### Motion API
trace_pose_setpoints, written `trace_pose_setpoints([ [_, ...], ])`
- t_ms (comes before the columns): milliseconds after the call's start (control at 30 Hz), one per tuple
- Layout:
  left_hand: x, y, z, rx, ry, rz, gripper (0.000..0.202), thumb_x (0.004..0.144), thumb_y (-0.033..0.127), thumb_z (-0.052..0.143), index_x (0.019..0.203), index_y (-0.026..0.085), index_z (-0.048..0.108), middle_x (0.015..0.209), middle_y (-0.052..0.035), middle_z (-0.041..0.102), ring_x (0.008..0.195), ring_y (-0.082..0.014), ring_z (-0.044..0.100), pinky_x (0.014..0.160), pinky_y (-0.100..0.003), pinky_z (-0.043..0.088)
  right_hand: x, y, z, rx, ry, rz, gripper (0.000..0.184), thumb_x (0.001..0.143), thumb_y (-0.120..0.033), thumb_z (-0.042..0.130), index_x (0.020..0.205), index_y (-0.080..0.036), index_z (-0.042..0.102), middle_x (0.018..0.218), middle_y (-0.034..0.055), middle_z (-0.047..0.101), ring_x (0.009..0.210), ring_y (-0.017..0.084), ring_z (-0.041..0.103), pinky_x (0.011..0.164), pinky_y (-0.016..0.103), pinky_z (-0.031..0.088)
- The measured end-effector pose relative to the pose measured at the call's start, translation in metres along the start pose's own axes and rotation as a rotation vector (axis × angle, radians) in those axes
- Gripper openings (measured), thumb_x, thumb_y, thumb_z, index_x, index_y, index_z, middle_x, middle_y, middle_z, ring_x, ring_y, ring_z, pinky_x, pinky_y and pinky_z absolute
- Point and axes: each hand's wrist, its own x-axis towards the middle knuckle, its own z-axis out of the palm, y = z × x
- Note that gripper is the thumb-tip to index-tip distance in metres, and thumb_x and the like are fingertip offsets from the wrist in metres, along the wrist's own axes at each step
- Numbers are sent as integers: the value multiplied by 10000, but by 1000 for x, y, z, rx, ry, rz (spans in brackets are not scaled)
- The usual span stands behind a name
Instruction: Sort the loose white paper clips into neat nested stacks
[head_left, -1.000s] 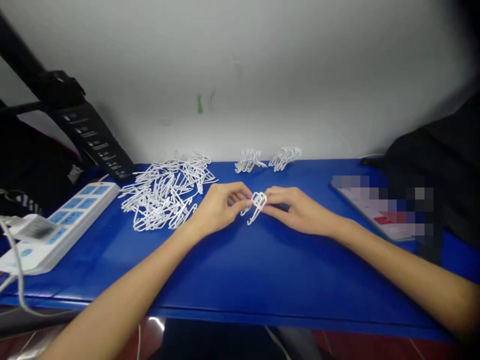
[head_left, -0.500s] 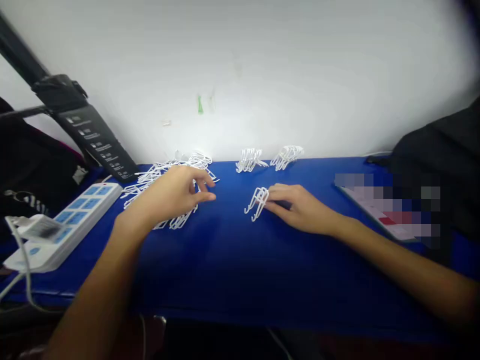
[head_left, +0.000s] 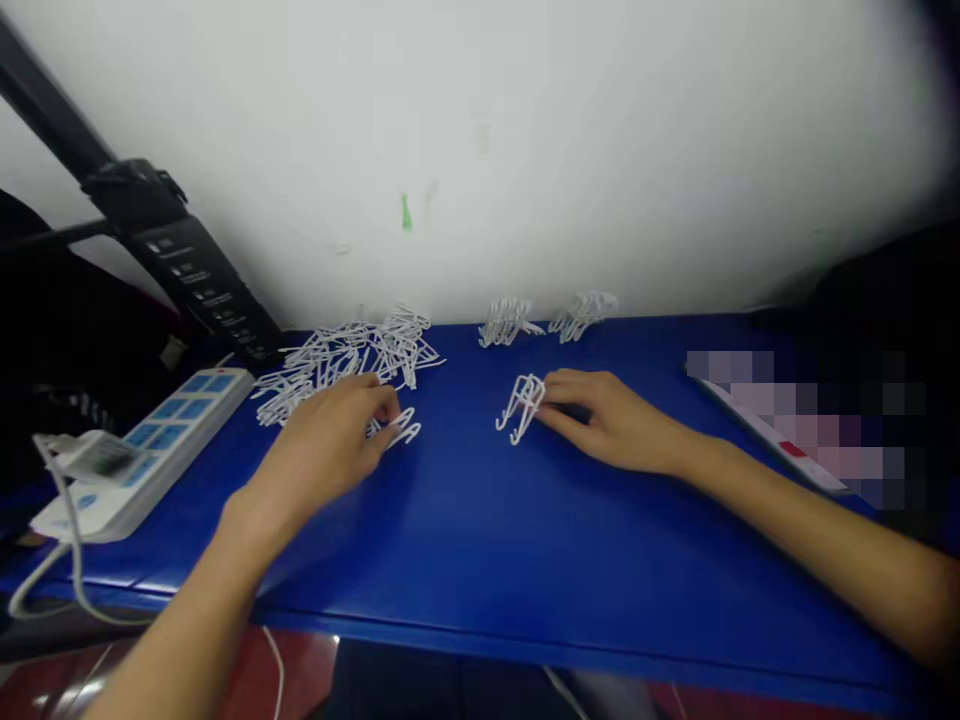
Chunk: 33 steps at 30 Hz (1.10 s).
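Pinching a white wire clip between narrowly closed fingers, the right hand holds it upright over the blue bench, well apart from the other clips. The left hand curls over a second clip at the near edge of a loose heap of clips, its fingers nearly closed on it, though how firmly is hard to tell. 2 small stacks of clips sit at the back by the wall. These clips look light and stiff but springy, and likely to snag one another, so a straight leg seems the surest place to take hold. A white power strip lies at far left.
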Motion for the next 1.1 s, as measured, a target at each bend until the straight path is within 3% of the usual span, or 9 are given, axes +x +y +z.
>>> trace_pose_setpoints([
  [133, -8, 20, -6, -113, -117, 1, 119, 985, 317, 565, 937, 242, 644, 916, -27, 707, 830, -235, 637, 708, -333, 400, 1, -1, 1, -5, -3, 9, 265, 1071, -310, 518, 936, -214, 725, 914, 70, 708, 869, 225, 637, 803, 344, 467],
  [333, 4, 33, -2, -106, -162, 214, 192, 1065, 218, 398, 987, 226, 574, 950, -52, 676, 852, -229, 625, 757, -337, 410, 1, -1, -2, -7, -5, -13, 230, 1059, -284, 541, 938, -220, 725, 923, 63, 722, 856, 218, 646, 794, 339, 457],
  [533, 48, 25, 13, -276, -293, 418, 64, 992, 234, 630, 1045, 222, 663, 1012, -37, 710, 910, -204, 651, 815, -305, 455, -1, 9, -9, -48, -13, -42, 228, 1063, -253, 543, 946, -206, 732, 918, 58, 722, 864, 209, 645, 806, 336, 449],
  [633, 62, 17, 19, -371, -332, 393, 309, 869, 321, 823, 1129, 224, 687, 1057, -35, 729, 956, -210, 668, 819, -296, 481, -2, 14, -14, -83, 3, -32, 222, 1051, -233, 557, 923, -199, 736, 898, 59, 718, 834, 201, 642, 763, 325, 434],
  [700, 64, 10, 22, -376, -322, 366, 374, 822, 348, 871, 1132, 217, 707, 1062, -41, 738, 962, -216, 674, 820, -299, 490, -2, 16, -16, -114, 6, -34, 225, 1042, -219, 564, 896, -194, 734, 888, 62, 715, 821, 200, 639, 747, 324, 425],
  [833, 60, 0, 27, -380, -253, 402, 121, 980, 304, 692, 1033, 215, 755, 1021, -33, 757, 947, -199, 683, 863, -308, 491, -3, 16, -18, -163, 7, -57, 226, 1029, -206, 561, 876, -191, 728, 882, 64, 702, 804, 201, 618, 734, 331, 411],
  [1100, 55, 3, 20, -531, -2, 363, 206, 1016, 379, 654, 1099, 230, 769, 1071, -53, 731, 949, -190, 679, 812, -297, 520, -3, 16, -18, -178, 34, -55, 249, 1020, -218, 559, 832, -185, 718, 839, 65, 690, 781, 204, 620, 711, 329, 404],
])
